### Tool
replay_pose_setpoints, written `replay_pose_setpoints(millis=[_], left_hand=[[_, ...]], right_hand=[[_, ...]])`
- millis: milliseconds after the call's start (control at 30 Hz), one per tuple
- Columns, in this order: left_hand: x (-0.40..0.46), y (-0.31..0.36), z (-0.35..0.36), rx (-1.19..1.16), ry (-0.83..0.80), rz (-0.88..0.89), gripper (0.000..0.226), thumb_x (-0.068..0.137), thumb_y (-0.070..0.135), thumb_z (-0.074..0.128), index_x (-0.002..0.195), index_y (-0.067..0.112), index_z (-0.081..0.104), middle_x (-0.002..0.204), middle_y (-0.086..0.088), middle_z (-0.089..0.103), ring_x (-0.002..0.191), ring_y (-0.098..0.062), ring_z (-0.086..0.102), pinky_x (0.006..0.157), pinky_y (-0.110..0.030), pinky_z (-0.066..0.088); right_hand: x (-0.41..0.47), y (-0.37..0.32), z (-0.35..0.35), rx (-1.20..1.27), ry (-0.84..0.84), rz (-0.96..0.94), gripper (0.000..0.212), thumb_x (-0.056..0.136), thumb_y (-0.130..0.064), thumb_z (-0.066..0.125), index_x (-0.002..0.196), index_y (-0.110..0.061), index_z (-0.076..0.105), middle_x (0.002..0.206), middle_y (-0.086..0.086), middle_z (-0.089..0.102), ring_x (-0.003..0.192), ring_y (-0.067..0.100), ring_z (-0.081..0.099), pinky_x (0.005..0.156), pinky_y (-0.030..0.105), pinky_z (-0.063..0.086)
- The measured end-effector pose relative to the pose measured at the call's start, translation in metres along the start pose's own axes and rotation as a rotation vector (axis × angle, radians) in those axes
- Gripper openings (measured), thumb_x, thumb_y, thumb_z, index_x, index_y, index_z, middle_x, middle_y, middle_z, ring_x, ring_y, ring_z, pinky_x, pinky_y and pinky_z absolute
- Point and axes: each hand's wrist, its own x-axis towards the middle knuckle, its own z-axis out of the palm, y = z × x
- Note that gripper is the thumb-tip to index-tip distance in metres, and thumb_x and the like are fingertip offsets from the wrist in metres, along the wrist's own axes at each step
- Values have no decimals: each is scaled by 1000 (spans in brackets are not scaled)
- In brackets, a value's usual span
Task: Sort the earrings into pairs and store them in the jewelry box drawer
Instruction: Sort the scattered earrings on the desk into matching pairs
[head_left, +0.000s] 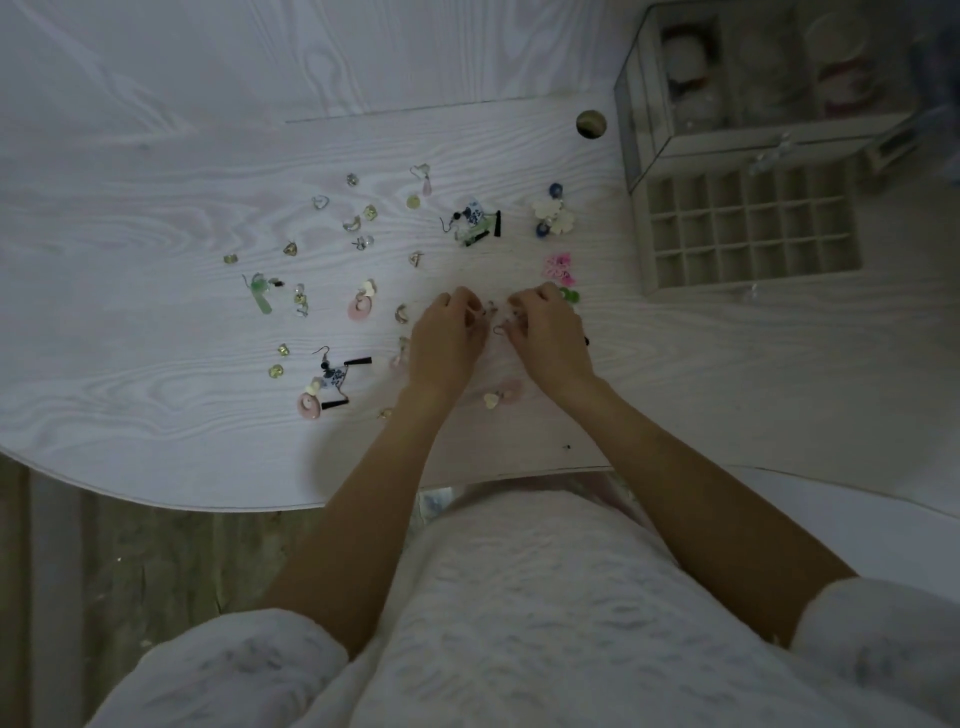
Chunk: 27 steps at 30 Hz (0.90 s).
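Head view looks down on a pale wood-grain desk (156, 171) with earrings scattered over its middle. Both hands are low over the desk near its front centre. The left hand (447, 340) has its fingers curled toward something small at its fingertips, and the right hand (548, 338) is curled the same way beside a thin wire hook (500, 330) lying between them. Blur hides whether either hand actually pinches a piece, so I cannot tell their grip.

The jewelry box (753, 78) stands at the far right of the desk, with its drawer (748, 223) pulled out in front of it; the grid of compartments looks unfilled. Some pairs seem grouped already: white flowers (555, 215) and a pink piece (558, 266) lie between the hands and the drawer.

Risks, as I judge them:
- Dim light and tiny pieces make a mismatch likely, especially among the small clear studs at the left.
- The blue-patterned tassel earring (335, 382) near the left has its apparent partner (475, 221) well apart from it; the hooks and tassels could snag neighbours when lifted.
- A pink disc earring (310, 405) touches that tassel earring, so dragging one may pull the other.
- Forearms sweeping toward the drawer could scatter the grouped pairs or knock pieces off the near edge.
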Motion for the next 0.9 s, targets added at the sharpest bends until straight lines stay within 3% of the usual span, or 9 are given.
replay_pose_setpoints(millis=[100,200,333,567,667,767,900], left_hand=[[-2,1,1,-110,22,-92,28,83,20,67,107,9,60,99,-7,58,78,-15,55,70,-24,40],[-5,-6,3,-141,4,-87,40,79,13,69,118,9,58,113,-11,53,88,-21,57,78,-27,45],[2,-8,4,-107,-17,-57,44,80,4,63,123,8,56,114,-12,54,89,-22,58,81,-27,46],[34,13,7,-126,-5,-36,25,83,7,62,108,7,65,104,-14,62,90,-26,62,83,-32,48],[42,21,11,-158,-7,-53,25,85,10,61,109,8,65,102,-14,64,91,-26,62,84,-33,48],[45,27,13,-200,-26,-75,29,86,12,60,114,8,63,107,-14,67,96,-25,62,86,-29,46],[40,27,6,-312,-76,-65,30,88,6,55,117,8,62,110,-11,68,100,-21,63,82,-13,39]], right_hand=[[-1,-3,-2,-3,-2,8,45,87,-3,55,130,-4,45,124,17,48,107,26,51,79,20,31],[-5,-2,1,-22,-65,26,53,86,-3,56,136,-5,37,127,17,45,110,27,48,84,26,35],[7,-6,5,-44,-63,22,39,86,-4,56,124,0,48,122,19,46,100,31,54,83,35,45],[44,-6,-9,-95,-29,79,39,86,3,50,124,-5,48,123,16,47,107,28,49,80,28,35],[48,-7,-13,-73,-13,78,40,87,2,49,126,-5,48,125,17,48,110,29,49,85,31,37],[49,-5,-15,-56,-6,54,34,89,-2,47,122,-3,50,120,19,51,108,31,50,88,33,36],[52,-1,-18,-64,3,26,27,91,-6,45,116,-2,54,114,19,56,102,32,54,84,36,38]])
